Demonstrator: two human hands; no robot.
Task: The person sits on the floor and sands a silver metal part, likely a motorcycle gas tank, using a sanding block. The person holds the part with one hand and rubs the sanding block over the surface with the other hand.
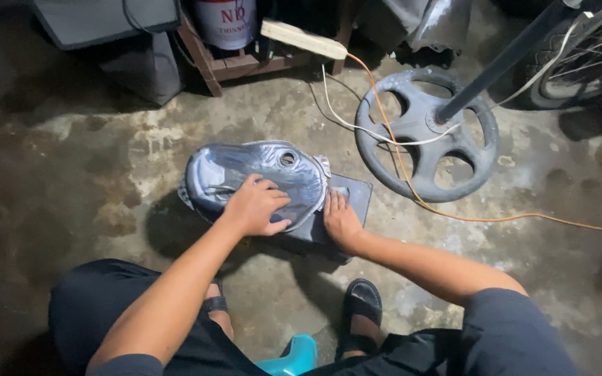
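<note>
Stained concrete floor [71,174]: a shiny metal fuel tank [245,174] lies on a dark board [355,195]. Left hand [256,207] presses flat on the tank, fingers released; right hand [341,219] rests open beside it.

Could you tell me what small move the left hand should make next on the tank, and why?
Probably a short stroke toward the filler hole. The left hand lies flat on the near side of the tank, and the right hand presses at the tank's edge on the dark board, seemingly steadying it. The surface toward the hole lies beyond the palm.
</note>
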